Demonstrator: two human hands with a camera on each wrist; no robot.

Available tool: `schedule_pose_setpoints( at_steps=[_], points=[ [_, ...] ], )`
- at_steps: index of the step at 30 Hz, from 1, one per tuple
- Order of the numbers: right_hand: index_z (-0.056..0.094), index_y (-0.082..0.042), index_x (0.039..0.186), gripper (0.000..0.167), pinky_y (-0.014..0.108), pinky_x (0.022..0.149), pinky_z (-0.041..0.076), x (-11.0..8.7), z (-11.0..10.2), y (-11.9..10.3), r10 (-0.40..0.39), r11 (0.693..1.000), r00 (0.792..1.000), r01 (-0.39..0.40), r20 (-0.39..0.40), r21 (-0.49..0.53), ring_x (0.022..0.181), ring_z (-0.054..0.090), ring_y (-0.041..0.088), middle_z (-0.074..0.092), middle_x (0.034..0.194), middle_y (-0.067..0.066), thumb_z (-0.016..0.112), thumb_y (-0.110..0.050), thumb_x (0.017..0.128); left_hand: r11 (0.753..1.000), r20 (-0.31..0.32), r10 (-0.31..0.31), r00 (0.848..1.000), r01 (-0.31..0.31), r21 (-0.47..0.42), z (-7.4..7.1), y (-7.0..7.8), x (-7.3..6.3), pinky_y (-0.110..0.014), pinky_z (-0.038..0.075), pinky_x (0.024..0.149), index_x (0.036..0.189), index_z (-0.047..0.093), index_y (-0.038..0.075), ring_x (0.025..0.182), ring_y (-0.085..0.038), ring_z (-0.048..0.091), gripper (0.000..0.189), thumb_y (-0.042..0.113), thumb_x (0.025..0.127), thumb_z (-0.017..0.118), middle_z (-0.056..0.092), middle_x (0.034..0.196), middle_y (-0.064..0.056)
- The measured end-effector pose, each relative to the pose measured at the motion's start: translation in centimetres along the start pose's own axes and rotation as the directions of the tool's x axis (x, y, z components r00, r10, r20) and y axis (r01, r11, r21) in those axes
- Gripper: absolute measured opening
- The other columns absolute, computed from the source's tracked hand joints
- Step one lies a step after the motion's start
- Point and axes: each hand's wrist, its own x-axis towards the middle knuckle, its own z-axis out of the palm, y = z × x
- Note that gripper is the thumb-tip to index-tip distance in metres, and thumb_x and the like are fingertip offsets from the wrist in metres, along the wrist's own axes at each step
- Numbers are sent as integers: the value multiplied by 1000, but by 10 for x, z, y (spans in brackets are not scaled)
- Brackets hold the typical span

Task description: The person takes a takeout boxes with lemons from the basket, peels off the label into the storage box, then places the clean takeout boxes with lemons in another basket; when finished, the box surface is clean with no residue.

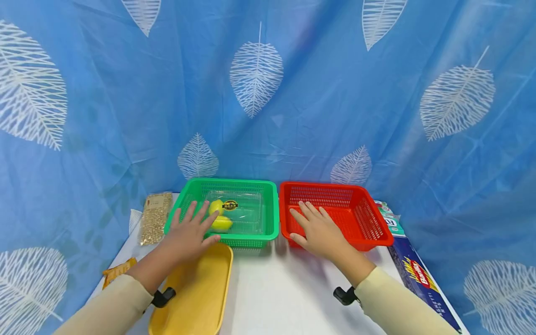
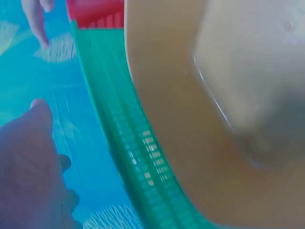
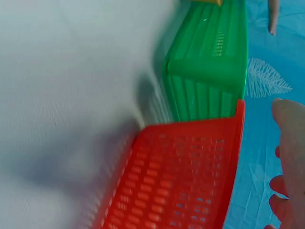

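Note:
My left hand (image 1: 188, 235) hovers over the near left corner of a green basket (image 1: 251, 240), fingers spread and holding nothing. Inside that basket are two yellow lemons (image 1: 221, 223) and a clear plastic box (image 1: 249, 209) with a black-and-gold label. My right hand (image 1: 319, 231), also spread and holding nothing, is over the left part of a red basket (image 1: 356, 188). Below my left wrist lies a yellow tray (image 1: 209, 288); the forearm hides part of it. In the right wrist view, the right hand (image 3: 290, 162) appears beside the red basket (image 3: 167, 176).
A bag of grains (image 1: 156, 218) stands left of the green basket, with an orange packet (image 1: 118, 271) nearer me. To the right lie a blue spaghetti box (image 1: 423, 279) and a green-and-white package (image 1: 390, 219). A blue leaf-patterned curtain (image 1: 301, 139) surrounds the white table (image 1: 268, 293).

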Motion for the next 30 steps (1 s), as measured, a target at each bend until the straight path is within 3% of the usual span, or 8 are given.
schedule_pose_setpoints(
  at_steps=[6,11,15,18,23,30],
  points=[
    [39,-22,163,76,57,122,37,11,2,-16,61,986,998,-56,-28,159,155,37,34,40,167,10,59,-59,100,981,14,-102,995,103,-166,-6,-33,-3,-83,3,116,167,28,15,156,-59,2,75,59,108,44,10,173,-26],
    [42,-23,162,75,58,116,44,20,3,-30,111,959,992,-93,-55,269,151,43,32,44,164,7,63,-57,98,933,2,-189,982,180,-312,-8,-59,-2,-84,12,115,165,26,3,153,-62,11,80,57,108,45,12,169,-35],
    [40,-24,162,76,58,115,45,27,5,-39,133,940,990,-110,-49,322,151,43,31,44,164,7,63,-56,98,892,-28,-224,974,194,-410,-4,-74,-1,-79,24,115,162,25,-4,150,-60,23,80,52,109,47,21,166,-36],
    [38,-24,163,76,58,115,45,32,5,-45,146,924,988,-122,-40,363,152,42,30,43,164,6,63,-56,99,857,-36,-235,971,189,-480,0,-80,1,-78,28,114,162,23,-6,148,-59,27,78,47,110,48,25,164,-36],
    [38,-23,163,75,56,117,44,44,5,-53,155,892,987,-123,-38,435,151,43,28,42,164,5,63,-56,100,799,3,-257,966,214,-562,12,-89,4,-78,27,115,163,18,-7,149,-61,24,76,41,111,49,21,165,-38],
    [38,-22,162,72,56,118,42,58,8,-64,169,855,985,-132,-28,501,149,44,29,43,163,5,61,-52,102,746,19,-292,956,240,-621,33,-98,5,-75,29,115,163,18,-6,149,-60,25,72,34,111,50,19,165,-38]
  ],
)
